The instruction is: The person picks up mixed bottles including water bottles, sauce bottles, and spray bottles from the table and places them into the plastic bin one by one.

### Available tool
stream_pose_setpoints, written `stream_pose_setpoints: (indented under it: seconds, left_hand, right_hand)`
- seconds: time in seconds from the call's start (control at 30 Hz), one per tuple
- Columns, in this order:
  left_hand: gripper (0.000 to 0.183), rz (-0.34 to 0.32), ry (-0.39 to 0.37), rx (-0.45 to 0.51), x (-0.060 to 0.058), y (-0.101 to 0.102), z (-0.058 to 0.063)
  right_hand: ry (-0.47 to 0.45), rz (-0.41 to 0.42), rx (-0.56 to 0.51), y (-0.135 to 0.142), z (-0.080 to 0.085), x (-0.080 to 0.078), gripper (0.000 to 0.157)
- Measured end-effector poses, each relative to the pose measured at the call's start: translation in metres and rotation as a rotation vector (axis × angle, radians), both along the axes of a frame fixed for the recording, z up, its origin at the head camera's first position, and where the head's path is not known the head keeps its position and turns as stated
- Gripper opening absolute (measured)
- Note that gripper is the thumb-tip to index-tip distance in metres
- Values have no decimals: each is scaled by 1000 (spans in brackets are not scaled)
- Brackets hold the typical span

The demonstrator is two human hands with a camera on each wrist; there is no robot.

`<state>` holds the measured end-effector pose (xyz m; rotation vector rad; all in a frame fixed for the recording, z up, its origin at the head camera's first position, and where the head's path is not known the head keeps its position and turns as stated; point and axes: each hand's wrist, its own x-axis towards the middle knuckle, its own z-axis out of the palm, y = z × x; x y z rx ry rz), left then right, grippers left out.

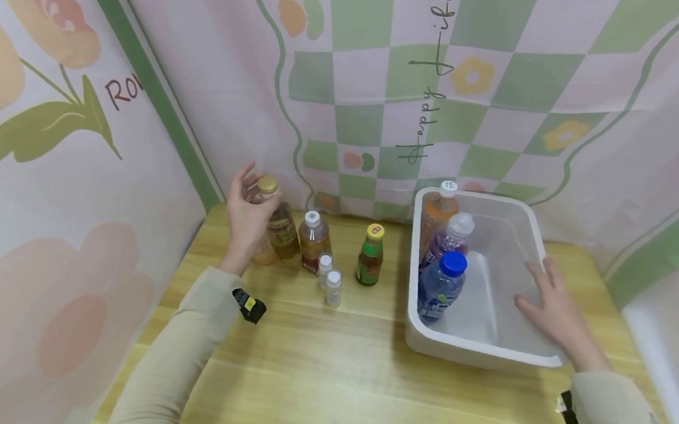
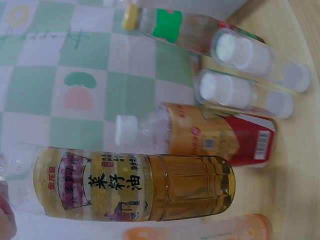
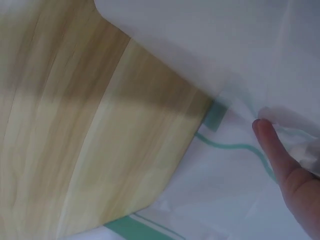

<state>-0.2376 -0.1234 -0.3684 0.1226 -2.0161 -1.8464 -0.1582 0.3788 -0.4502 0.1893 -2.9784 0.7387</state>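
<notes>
Near the back left of the table, my left hand (image 1: 248, 211) holds a clear bottle of golden cooking oil (image 2: 135, 185) by its neck, just under the yellow cap. Whether its base touches the table I cannot tell. Behind my hand stands an orange bottle (image 2: 235, 227), mostly hidden in the head view. A red-and-gold labelled drink bottle (image 1: 314, 240) is to the right of the oil. My right hand (image 1: 556, 312) is at the right rim of a white plastic tub (image 1: 484, 353), fingers spread and loosely extended. Its exact contact with the rim is unclear.
Two small white-capped clear vials (image 1: 333, 288) stand before the drink bottle. Further right is a green-labelled sauce bottle (image 1: 370, 258) with a yellow cap. Along the tub's left side stand an orange bottle (image 1: 438, 210), a purple one (image 1: 447, 240) and a blue-capped one (image 1: 442, 290).
</notes>
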Motion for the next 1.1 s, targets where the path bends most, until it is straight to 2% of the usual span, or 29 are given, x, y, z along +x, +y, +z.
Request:
stream_pose_setpoints:
  seconds: [0.4,0.63,0.8,0.93,1.1]
  left_hand:
    - [70,-22,129,21,5,11,34]
    - [71,-40,147,19,13,14,61]
    - [70,-72,169,4,18,21,77]
    - [68,-110,207,4,20,31,85]
    - [68,-205,252,-16,27,50,91]
  right_hand:
    - [-4,14,-12,-6,-1,1,74]
    - [-22,24,-17,-8,2,0,75]
    - [-40,26,-10,-14,4,-2,75]
    - [-57,33,-26,-19,7,-2,75]
    - [-69,39,-43,-24,8,-3,75]
